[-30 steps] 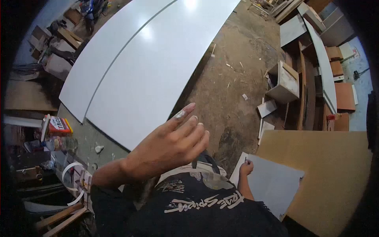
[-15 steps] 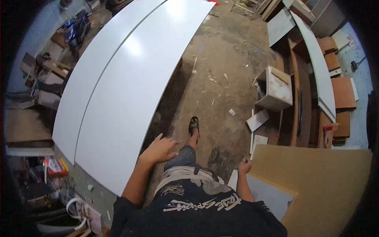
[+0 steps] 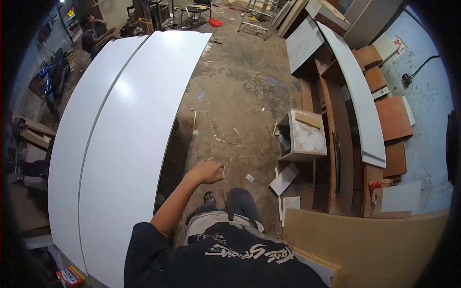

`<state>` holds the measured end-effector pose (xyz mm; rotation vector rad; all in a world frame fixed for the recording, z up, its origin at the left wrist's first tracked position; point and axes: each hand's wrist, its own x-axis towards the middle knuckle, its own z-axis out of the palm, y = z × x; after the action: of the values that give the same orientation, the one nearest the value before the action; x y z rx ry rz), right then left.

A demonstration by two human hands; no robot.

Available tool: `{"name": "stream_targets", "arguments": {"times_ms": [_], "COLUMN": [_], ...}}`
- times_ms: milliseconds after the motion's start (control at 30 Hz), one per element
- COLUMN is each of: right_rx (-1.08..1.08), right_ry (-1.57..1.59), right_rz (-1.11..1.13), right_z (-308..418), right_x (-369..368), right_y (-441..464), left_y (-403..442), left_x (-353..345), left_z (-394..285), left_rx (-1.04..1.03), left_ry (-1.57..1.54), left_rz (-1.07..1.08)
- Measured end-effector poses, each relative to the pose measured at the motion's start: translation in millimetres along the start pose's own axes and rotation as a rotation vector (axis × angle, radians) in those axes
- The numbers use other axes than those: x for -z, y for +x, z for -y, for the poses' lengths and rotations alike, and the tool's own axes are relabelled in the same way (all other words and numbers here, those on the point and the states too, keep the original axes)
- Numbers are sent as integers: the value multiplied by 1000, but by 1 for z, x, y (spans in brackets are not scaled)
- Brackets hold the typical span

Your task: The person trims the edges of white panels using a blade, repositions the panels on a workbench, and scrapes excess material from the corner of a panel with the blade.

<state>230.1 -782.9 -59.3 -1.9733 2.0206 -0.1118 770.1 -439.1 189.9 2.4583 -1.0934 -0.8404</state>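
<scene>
My left hand (image 3: 207, 172) is held out in front of my body, over the floor. Its fingers are loosely bent and I see nothing held in them. Closest to it is a long white panel (image 3: 129, 139), to its left and raised above the floor; a dark seam runs along the panel's length. The hand does not touch it. My right hand is out of sight, somewhere past the dark shirt (image 3: 230, 254). A large tan board (image 3: 374, 240) stands at my lower right side.
Brown shelving (image 3: 345, 144) lies along the right, with a white box (image 3: 305, 134) beside it. Wood scraps litter the concrete floor (image 3: 235, 101). A stepladder (image 3: 254, 21) stands at the far end. Another person (image 3: 91, 36) is at the far left. A red box (image 3: 69, 276) sits bottom left.
The view has shifted forward and tilted up, showing more of the far room. My left hand has swung away from the panel's edge, fingers less spread. My right hand has left the view.
</scene>
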Motion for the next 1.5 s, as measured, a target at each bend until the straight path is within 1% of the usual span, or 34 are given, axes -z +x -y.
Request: {"name": "stream_targets", "arguments": {"times_ms": [100, 233, 300, 367, 400, 467, 500, 533, 567, 600, 633, 667, 700, 733, 767, 800, 833, 867, 967, 1000, 1033, 1100, 1133, 1167, 1233, 1267, 1300, 1333, 1433, 1467, 1500], "right_rx": [-40, -30, 21, 142, 242, 564, 718, 818, 593, 432, 555, 285, 462, 582, 607, 683, 634, 710, 906, 953, 983, 869, 851, 833, 872, 866, 861, 704, 708, 662, 719], "right_ry": [-14, -96, -182, -320, -437, -763, -886, -931, -581, -180, 301, 119, 216, 130, 127, 198, 234, 240, 286, 310, 257, 118, 32, -53, -250, -220, -180, -164, -243, -260, -154], "right_rz": [86, 208, 279, 356, 408, 491, 489, 461, 367, 237, 134, 299, 255, 193, 228, 203, 265, 264, 294, 297, 254, 356, 358, 357, 321, 298, 278, 314, 344, 314, 331], "right_z": [80, 166, 203, 245, 270, 331, 365, 405, 452, 497, 536, 616, 616, 697, 760, 796, 841, 877, 948, 965, 976, 993, 993, 997, 1004, 1008, 1017, 1031, 1089, 1110, 1121], "right_x": [-9, -45, -64, -87, -95, -112, -120, -129, -140, -153, -165, -123, -203, -142, -113, -131, -125, -118, -123, -124, -133, -145, -151, -156, -154, -154, -153, -170, -162, -166, -168], "right_y": [16, 57, 88, 130, 153, 208, 238, 270, 297, 324, 343, 336, 404, 372, 357, 375, 370, 361, 354, 344, 340, 335, 332, 329, 325, 323, 322, 338, 331, 327, 329], "left_y": [67, 142, 165, 181, 185, 188, 188, 187, 190, 200, 210, 216, 224, 231, 239, 245, 251, 257, 281, 291, 304, 329, 340, 351, 377, 393, 410, 429, 480, 498, 513], "left_x": [44, 71, 78, 71, 76, 91, 102, 112, 125, 129, 119, 100, 95, 88, 86, 86, 91, 97, 116, 116, 120, 132, 148, 169, 205, 220, 237, 253, 313, 331, 346], "left_z": [-10, -5, 4, 30, 42, 60, 58, 54, 56, 74, 98, 118, 136, 153, 164, 166, 166, 168, 164, 170, 176, 188, 191, 195, 200, 207, 216, 227, 256, 268, 279], "left_rx": [-81, -72, -84, 7, 53, 276, 404, 525, 644, 768, 896, 1031, 1196, 1286, 1380, 1428, 1470, 1504, 1543, 1536, 1545, 1569, 1593, 1552, 1466, 1441, 1406, 1373, 1224, 1162, 1098], "left_ry": [-50, -93, -87, -171, -211, -272, -169, -60, 50, 87, 118, 140, 82, 94, 107, 112, 123, 138, 134, 157, 154, 147, 78, 24, -93, -106, -119, -129, -153, -141, -123], "left_rz": [-28, 0, 20, -27, -60, -77, -245, -416, -588, -689, -780, -863, -845, -879, -926, -940, -957, -977, -957, -971, -1034, -1149, -1062, -1023, -929, -882, -878, -877, -853, -825, -806]}}
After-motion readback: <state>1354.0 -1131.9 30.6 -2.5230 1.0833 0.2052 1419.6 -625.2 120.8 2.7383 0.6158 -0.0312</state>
